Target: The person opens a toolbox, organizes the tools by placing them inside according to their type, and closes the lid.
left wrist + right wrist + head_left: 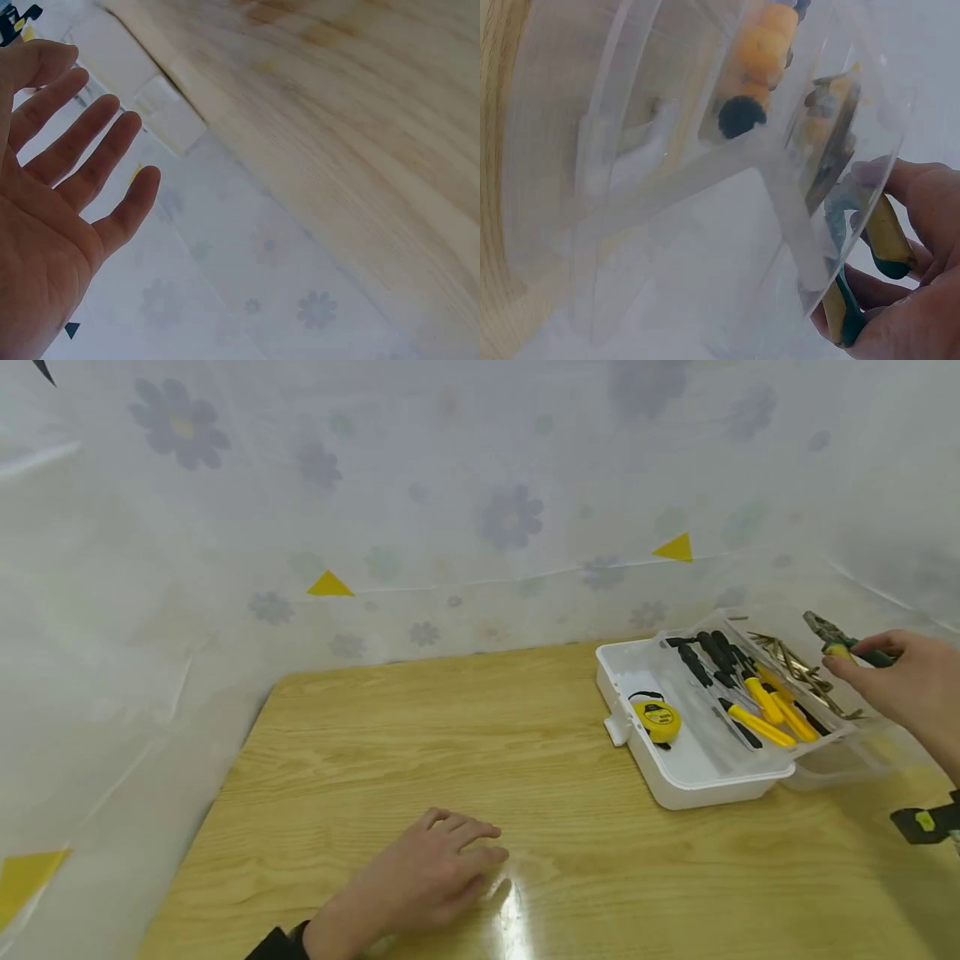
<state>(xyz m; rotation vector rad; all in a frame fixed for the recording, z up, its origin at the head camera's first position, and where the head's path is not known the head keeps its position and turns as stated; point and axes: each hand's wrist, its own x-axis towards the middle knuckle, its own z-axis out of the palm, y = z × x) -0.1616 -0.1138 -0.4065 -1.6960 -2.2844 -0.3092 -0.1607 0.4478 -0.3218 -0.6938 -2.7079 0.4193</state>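
My right hand (911,681) grips a pair of pliers (828,631) by the green-and-yellow handles, above the right end of the toolbox. In the right wrist view, the plier handles (889,236) show past the clear plastic wall, with fingers around them. The white toolbox (705,795) stands at the right of the table; its clear tray (813,750) carries screwdrivers (757,700) with black or yellow handles and several long brass-coloured pieces (798,668). A yellow tape measure (658,720) lies in the white base. Over the table at the front, my left hand (427,872) holds nothing, fingers loosely bent.
The wooden table (420,735) runs back to a flower-patterned plastic sheet (465,527) that hangs behind and at the sides. Yellow triangles (330,585) mark the sheet. A latch (617,731) sticks out from the toolbox's left side.
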